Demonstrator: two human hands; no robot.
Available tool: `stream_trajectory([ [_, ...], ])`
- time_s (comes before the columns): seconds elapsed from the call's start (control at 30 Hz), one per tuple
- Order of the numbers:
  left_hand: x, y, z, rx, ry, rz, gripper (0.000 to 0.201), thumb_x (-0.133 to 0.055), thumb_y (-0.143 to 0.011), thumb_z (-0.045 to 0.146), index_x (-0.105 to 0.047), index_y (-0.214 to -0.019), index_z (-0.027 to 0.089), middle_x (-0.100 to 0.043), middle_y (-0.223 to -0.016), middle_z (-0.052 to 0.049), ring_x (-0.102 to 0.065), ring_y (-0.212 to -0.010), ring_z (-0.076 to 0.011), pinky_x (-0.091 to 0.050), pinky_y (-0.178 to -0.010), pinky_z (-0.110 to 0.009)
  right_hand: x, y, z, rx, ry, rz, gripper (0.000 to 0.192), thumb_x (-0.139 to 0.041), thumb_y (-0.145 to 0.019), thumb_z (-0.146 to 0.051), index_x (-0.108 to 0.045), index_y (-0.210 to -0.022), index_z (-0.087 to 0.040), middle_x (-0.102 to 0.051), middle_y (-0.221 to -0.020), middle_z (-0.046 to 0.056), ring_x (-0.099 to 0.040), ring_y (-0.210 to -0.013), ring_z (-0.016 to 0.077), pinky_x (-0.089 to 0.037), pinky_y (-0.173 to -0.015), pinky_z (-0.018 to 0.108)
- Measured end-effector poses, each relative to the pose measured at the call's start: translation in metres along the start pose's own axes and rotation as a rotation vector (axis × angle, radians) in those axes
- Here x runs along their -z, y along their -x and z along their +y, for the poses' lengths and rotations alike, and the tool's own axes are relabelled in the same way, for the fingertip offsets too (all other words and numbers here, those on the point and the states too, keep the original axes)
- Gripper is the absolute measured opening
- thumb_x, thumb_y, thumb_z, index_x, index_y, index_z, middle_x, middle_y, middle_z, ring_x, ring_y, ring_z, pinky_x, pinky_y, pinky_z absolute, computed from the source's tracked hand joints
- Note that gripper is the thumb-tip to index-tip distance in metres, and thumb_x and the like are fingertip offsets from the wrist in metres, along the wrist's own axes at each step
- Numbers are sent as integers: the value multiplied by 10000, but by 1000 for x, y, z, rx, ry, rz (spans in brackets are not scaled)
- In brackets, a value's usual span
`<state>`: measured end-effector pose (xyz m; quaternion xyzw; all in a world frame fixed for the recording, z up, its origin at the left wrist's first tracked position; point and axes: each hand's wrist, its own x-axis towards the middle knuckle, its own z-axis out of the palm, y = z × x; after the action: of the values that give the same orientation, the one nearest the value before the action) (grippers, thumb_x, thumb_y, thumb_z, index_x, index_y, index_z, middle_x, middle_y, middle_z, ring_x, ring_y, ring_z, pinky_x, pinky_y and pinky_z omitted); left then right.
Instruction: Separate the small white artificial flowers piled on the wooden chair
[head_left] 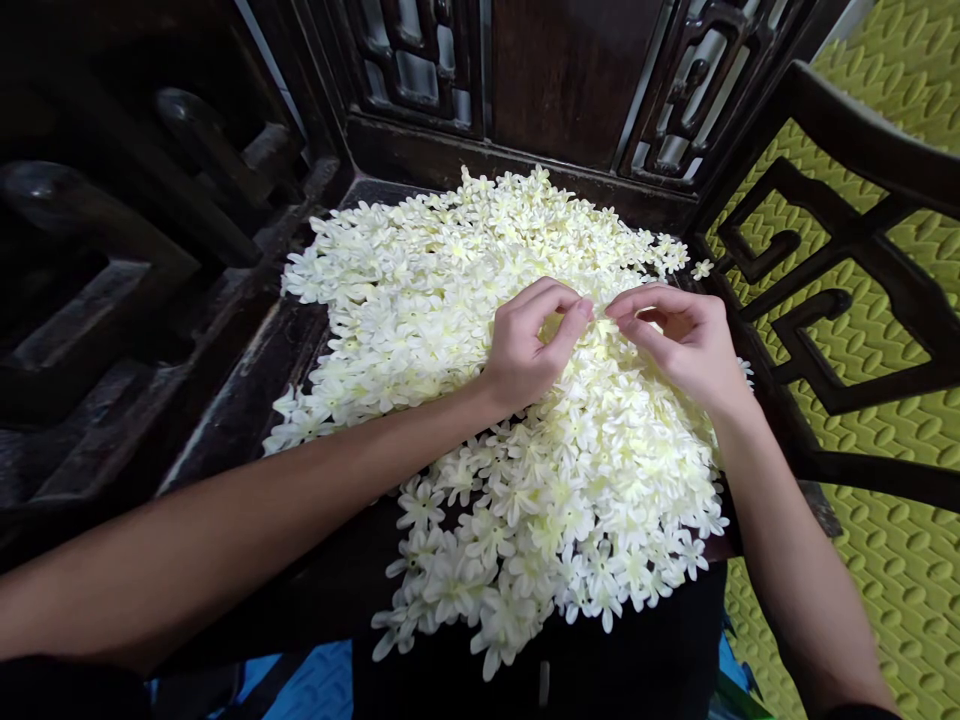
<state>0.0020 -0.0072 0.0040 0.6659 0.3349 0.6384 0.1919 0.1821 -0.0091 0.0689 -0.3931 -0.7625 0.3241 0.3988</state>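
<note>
A large heap of small cream-white fabric flowers (450,300) covers the seat of a dark carved wooden chair (247,390). My left hand (529,345) and my right hand (686,340) meet over the middle of the heap, fingertips nearly touching. Both pinch at the same small flower piece (600,308) between thumb and forefinger; the piece itself is mostly hidden by the fingers. My forearms reach in from the lower left and lower right.
The chair's carved back panel (570,70) rises behind the heap and its openwork armrest (847,300) stands at the right. A second dark wooden chair (112,260) is at the left. Yellow-green patterned flooring (900,540) lies to the right.
</note>
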Motion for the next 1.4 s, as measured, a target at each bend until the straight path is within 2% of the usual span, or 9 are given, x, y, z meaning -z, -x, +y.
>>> stream_trajectory([
  [0.23, 0, 1, -1, 8, -16, -10, 168, -584, -936, 255, -676, -813, 185, -676, -818, -31, -631, -796, -136, -496, -721, -307, 0, -3, 10, 20, 111, 14, 177, -652, -872, -110, -765, -941, -228, -725, -1061, 47, -662, -1004, 217, -502, -835, 392],
  [0.37, -1, 1, -1, 13, -2, -23, 172, -583, -939, 263, -675, -815, 185, -675, -817, -34, -629, -794, -137, -497, -720, -309, 3, -2, 14, -62, 249, -44, 172, -674, -895, -232, -755, -1047, -248, -644, -1297, 70, -591, -1198, 279, -454, -973, 503],
  [0.47, -1, 1, -1, 16, 5, -31, 172, -580, -941, 270, -674, -821, 191, -673, -809, -31, -626, -787, -137, -500, -709, -308, 3, -1, 15, -123, 271, -109, 223, -669, -911, -325, -738, -1106, -245, -581, -1395, 86, -537, -1273, 318, -449, -989, 552],
  [0.63, -1, 1, -1, 20, 11, -21, 177, -579, -941, 278, -672, -817, 192, -668, -815, -33, -625, -788, -138, -497, -703, -307, 0, -2, 14, -29, 208, -26, 160, -673, -907, -255, -743, -1047, -221, -706, -1169, 67, -660, -1046, 237, -518, -889, 429],
  [0.87, -1, 1, -1, 27, 16, -27, 187, -577, -943, 276, -667, -804, 189, -676, -819, -37, -628, -798, -141, -502, -725, -314, -1, -2, 14, 32, 149, 115, 102, -677, -867, -137, -752, -922, -180, -735, -963, 61, -678, -895, 201, -535, -799, 369],
  [1.17, -1, 1, 0, 35, 13, -34, 186, -579, -944, 275, -666, -803, 188, -676, -824, -36, -629, -801, -140, -502, -728, -314, -4, -1, 8, 47, 129, 132, 116, -678, -859, -126, -753, -905, -202, -737, -938, 44, -672, -874, 190, -531, -780, 359],
  [1.4, -1, 1, 0, 32, 19, -36, 184, -580, -942, 257, -669, -803, 175, -671, -814, -38, -624, -790, -133, -497, -709, -304, -5, -1, 8, 73, 85, 208, 114, -682, -861, -125, -754, -905, -201, -743, -929, 38, -686, -876, 186, -550, -791, 352],
])
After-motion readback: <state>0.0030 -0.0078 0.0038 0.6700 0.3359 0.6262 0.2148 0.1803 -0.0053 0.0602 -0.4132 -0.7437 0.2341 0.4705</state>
